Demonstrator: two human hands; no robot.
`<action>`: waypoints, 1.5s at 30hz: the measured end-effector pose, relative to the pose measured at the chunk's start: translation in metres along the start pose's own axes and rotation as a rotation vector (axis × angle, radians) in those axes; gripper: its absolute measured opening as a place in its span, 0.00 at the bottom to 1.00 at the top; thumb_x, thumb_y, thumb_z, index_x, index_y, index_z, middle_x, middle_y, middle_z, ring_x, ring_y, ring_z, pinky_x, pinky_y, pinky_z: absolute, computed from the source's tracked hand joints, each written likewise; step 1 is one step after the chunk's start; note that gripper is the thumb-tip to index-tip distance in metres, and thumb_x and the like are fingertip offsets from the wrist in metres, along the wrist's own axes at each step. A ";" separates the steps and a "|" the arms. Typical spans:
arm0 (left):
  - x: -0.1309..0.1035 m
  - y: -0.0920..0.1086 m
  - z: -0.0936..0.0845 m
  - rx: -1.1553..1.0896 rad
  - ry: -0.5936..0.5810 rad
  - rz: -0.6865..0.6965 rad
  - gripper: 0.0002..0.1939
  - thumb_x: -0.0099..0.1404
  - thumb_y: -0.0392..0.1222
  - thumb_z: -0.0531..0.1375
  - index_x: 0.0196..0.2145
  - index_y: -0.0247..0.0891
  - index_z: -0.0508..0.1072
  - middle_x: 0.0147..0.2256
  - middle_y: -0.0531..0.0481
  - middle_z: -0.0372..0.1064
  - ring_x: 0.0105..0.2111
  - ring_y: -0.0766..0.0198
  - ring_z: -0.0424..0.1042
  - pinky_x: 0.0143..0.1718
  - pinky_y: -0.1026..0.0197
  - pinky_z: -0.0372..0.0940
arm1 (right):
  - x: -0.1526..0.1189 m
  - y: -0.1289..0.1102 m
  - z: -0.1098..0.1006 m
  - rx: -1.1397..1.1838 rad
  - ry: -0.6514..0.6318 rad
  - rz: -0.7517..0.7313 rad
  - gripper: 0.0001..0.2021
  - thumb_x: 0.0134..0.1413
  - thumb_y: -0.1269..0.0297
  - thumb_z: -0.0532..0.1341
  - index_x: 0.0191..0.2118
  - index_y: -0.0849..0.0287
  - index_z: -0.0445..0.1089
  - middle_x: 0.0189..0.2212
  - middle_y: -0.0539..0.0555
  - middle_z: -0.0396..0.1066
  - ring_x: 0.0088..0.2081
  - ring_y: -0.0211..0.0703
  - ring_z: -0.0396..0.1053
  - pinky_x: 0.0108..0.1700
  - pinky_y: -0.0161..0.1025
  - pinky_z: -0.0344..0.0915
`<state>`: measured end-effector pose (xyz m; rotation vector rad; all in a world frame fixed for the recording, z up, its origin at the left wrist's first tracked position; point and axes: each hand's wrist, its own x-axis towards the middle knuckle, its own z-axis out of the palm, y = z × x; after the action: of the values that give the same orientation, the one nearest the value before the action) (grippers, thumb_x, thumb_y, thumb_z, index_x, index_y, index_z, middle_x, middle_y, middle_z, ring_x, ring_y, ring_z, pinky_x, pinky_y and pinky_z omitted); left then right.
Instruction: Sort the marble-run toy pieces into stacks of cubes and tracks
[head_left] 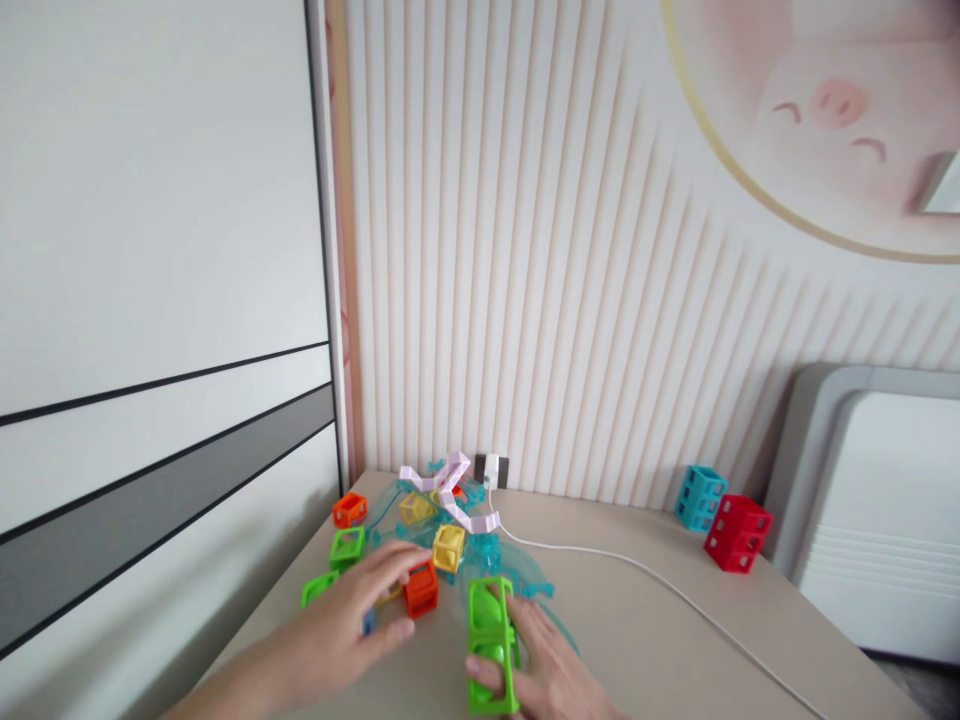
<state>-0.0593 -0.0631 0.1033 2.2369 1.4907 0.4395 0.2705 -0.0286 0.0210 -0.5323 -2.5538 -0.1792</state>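
From where I stand, taking the green pair of cubes (493, 640) as the middle of the dial, the right hand (551, 660) comes in from about four o'clock and grasps it; its fingers reach over both cubes, a grip that probably keeps the pair in line; the pair sits at the near side of the desk (637, 620), with a see-through teal piece (517, 572) just beyond at one o'clock.

The left hand (382, 595) lies towards half past nine, thumb and fingers parted with nothing seen clasped; its fingertips are at the orange cube (421, 588) at ten, though whether they touch I cannot tell; a blue piece (368, 622) is mostly hidden beneath the palm.

At eleven stands a yellow cube (448, 548), with a forked lilac piece (457, 495) behind it, seemingly propped on teal parts; the loose pieces cluster within easy reach, I'd judge; the blue tower (701, 498) and red tower (739, 535) stand well apart towards two, perhaps to leave working room.
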 end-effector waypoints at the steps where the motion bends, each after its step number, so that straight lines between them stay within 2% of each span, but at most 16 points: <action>1: -0.002 0.012 0.010 -0.020 -0.083 0.067 0.41 0.68 0.61 0.59 0.72 0.52 0.49 0.73 0.49 0.46 0.70 0.45 0.52 0.69 0.47 0.53 | 0.003 -0.006 -0.002 0.019 -0.046 0.009 0.28 0.64 0.55 0.63 0.67 0.34 0.59 0.66 0.57 0.62 0.62 0.57 0.66 0.60 0.49 0.67; 3: -0.004 0.026 0.032 -0.073 -0.178 0.204 0.50 0.63 0.59 0.66 0.73 0.54 0.42 0.74 0.48 0.40 0.71 0.43 0.47 0.70 0.44 0.50 | 0.010 -0.018 -0.005 0.060 -0.121 0.104 0.29 0.62 0.45 0.63 0.67 0.39 0.60 0.61 0.57 0.68 0.59 0.54 0.70 0.58 0.44 0.69; 5: -0.002 0.030 0.054 -0.133 -0.130 0.293 0.56 0.61 0.51 0.70 0.73 0.54 0.37 0.74 0.43 0.40 0.70 0.41 0.50 0.68 0.42 0.54 | 0.014 -0.027 -0.006 0.081 -0.161 0.155 0.31 0.60 0.40 0.62 0.66 0.42 0.62 0.59 0.57 0.69 0.56 0.52 0.72 0.56 0.41 0.71; 9: 0.006 0.021 0.091 -0.179 -0.039 0.298 0.67 0.51 0.40 0.75 0.73 0.58 0.35 0.71 0.40 0.47 0.68 0.38 0.57 0.65 0.42 0.60 | 0.017 -0.031 -0.005 0.033 -0.153 -0.057 0.19 0.64 0.47 0.62 0.59 0.38 0.67 0.58 0.56 0.67 0.53 0.51 0.70 0.55 0.46 0.71; 14: 0.008 0.009 0.116 -0.029 0.055 0.367 0.70 0.48 0.32 0.74 0.72 0.62 0.32 0.71 0.38 0.45 0.61 0.40 0.68 0.55 0.46 0.72 | 0.020 -0.027 -0.007 -0.006 -0.139 -0.108 0.19 0.63 0.49 0.63 0.57 0.40 0.67 0.53 0.55 0.68 0.53 0.51 0.69 0.55 0.46 0.70; 20: 0.018 0.003 0.109 0.036 0.119 0.466 0.60 0.48 0.30 0.71 0.71 0.58 0.48 0.69 0.40 0.48 0.57 0.44 0.72 0.56 0.48 0.71 | 0.024 -0.029 -0.014 -0.026 -0.098 -0.065 0.16 0.64 0.52 0.62 0.56 0.41 0.67 0.54 0.54 0.68 0.60 0.50 0.64 0.62 0.48 0.63; 23: 0.029 -0.006 0.098 0.023 0.091 0.539 0.55 0.46 0.33 0.70 0.69 0.53 0.54 0.69 0.41 0.49 0.56 0.44 0.72 0.57 0.49 0.71 | 0.024 -0.025 -0.024 -0.029 -0.128 -0.050 0.18 0.65 0.47 0.60 0.57 0.42 0.67 0.56 0.56 0.68 0.61 0.50 0.64 0.63 0.49 0.62; 27: 0.040 -0.022 0.103 0.016 0.148 0.412 0.50 0.52 0.35 0.69 0.69 0.50 0.55 0.68 0.38 0.53 0.62 0.40 0.66 0.59 0.43 0.68 | 0.019 -0.014 -0.036 -0.013 -0.108 -0.026 0.23 0.68 0.44 0.54 0.62 0.48 0.64 0.62 0.61 0.65 0.56 0.50 0.69 0.61 0.48 0.65; 29: 0.044 -0.028 0.117 -0.053 0.222 0.361 0.48 0.56 0.43 0.70 0.70 0.50 0.54 0.67 0.36 0.55 0.64 0.36 0.62 0.59 0.37 0.67 | 0.017 -0.012 -0.039 0.020 -0.058 0.022 0.22 0.71 0.47 0.52 0.62 0.51 0.64 0.64 0.62 0.64 0.55 0.48 0.70 0.60 0.46 0.66; 31: 0.047 -0.032 0.133 -0.196 0.258 0.380 0.50 0.56 0.59 0.71 0.70 0.51 0.53 0.66 0.34 0.57 0.65 0.32 0.59 0.57 0.35 0.68 | 0.016 -0.012 -0.039 0.059 -0.007 0.071 0.18 0.72 0.51 0.52 0.59 0.53 0.66 0.64 0.61 0.65 0.56 0.46 0.69 0.60 0.43 0.66; 33: 0.047 -0.032 0.145 -0.397 0.255 0.427 0.52 0.54 0.72 0.65 0.69 0.51 0.54 0.65 0.34 0.56 0.63 0.33 0.62 0.52 0.39 0.74 | 0.015 -0.015 -0.037 0.087 0.026 0.089 0.14 0.72 0.56 0.54 0.56 0.53 0.68 0.63 0.60 0.66 0.56 0.45 0.70 0.60 0.42 0.65; 35: 0.045 -0.031 0.150 -0.598 0.245 0.446 0.47 0.57 0.76 0.58 0.67 0.50 0.57 0.64 0.34 0.56 0.57 0.40 0.70 0.47 0.45 0.77 | 0.013 -0.016 -0.036 0.101 0.028 0.090 0.12 0.71 0.59 0.55 0.55 0.53 0.67 0.62 0.60 0.67 0.56 0.44 0.70 0.60 0.42 0.65; 38: 0.042 -0.029 0.145 -0.687 0.250 0.411 0.27 0.70 0.65 0.54 0.58 0.48 0.65 0.59 0.37 0.62 0.45 0.54 0.76 0.40 0.56 0.77 | 0.010 -0.015 -0.034 0.125 0.033 0.112 0.10 0.71 0.64 0.55 0.54 0.52 0.67 0.58 0.59 0.71 0.56 0.43 0.70 0.60 0.40 0.65; 41: 0.043 -0.027 0.136 -0.524 0.234 0.433 0.08 0.74 0.48 0.55 0.44 0.44 0.70 0.41 0.46 0.70 0.34 0.64 0.74 0.33 0.67 0.70 | 0.006 -0.010 -0.029 0.202 0.084 0.138 0.09 0.73 0.67 0.52 0.52 0.52 0.66 0.52 0.57 0.75 0.50 0.40 0.74 0.57 0.38 0.66; 43: 0.044 -0.024 0.133 -0.436 0.230 0.466 0.07 0.74 0.43 0.56 0.37 0.42 0.68 0.31 0.52 0.66 0.27 0.68 0.68 0.28 0.69 0.64 | 0.004 -0.007 -0.025 0.250 0.128 0.132 0.09 0.73 0.67 0.51 0.52 0.52 0.66 0.49 0.56 0.77 0.46 0.39 0.75 0.54 0.37 0.68; 45: 0.044 -0.019 0.131 -0.396 0.244 0.506 0.08 0.73 0.43 0.56 0.34 0.41 0.66 0.28 0.54 0.63 0.25 0.69 0.65 0.26 0.69 0.60 | 0.002 -0.006 -0.020 0.295 0.162 0.129 0.10 0.74 0.66 0.50 0.52 0.52 0.66 0.49 0.57 0.78 0.46 0.40 0.76 0.54 0.38 0.69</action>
<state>0.0042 -0.0369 -0.0181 2.2628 0.8144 1.0903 0.2761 -0.0376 0.0389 -0.5404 -2.3247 0.1902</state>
